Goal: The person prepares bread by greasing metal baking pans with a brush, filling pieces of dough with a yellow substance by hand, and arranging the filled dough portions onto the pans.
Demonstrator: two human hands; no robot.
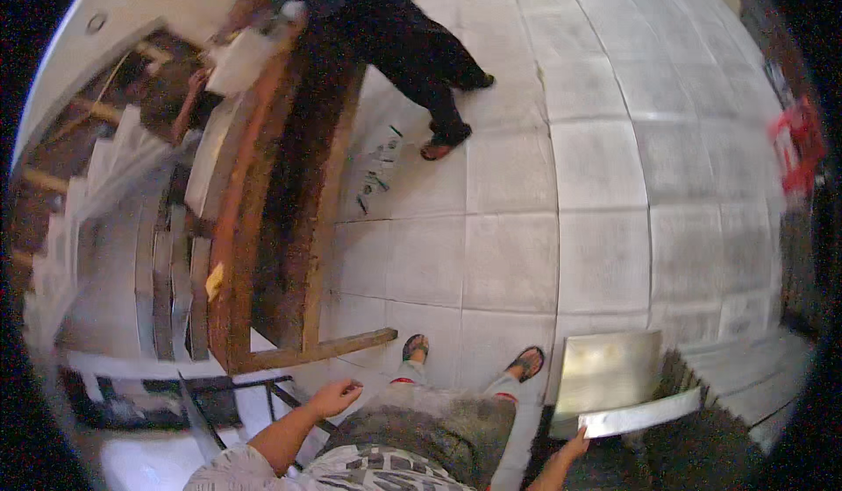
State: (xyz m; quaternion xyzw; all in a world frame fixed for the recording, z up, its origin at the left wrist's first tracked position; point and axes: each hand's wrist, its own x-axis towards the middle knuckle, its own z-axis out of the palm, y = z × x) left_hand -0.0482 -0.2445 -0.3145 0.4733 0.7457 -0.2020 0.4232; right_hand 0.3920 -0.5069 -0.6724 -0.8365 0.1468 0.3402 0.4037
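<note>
My right hand point(574, 446), at the lower right, grips the left end of a long, shiny silver metal piece point(645, 413). A larger flat metallic sheet point(607, 370) lies just beyond that piece, above a dark stack whose details are blurred. My left hand point(338, 397) hangs in front of my body with its fingers loosely bent and apart, and nothing shows in it. Close to the left hand are a dark metal frame point(276, 394) and the end of a wooden beam point(377, 338).
A long wooden bench point(232, 254) stands at the left, with several pale slabs point(167, 289) beside it. Another person in dark clothes point(403, 39) leans over its far end. Pale tiles point(509, 254) cover the floor. Something red point(796, 145) stands far right.
</note>
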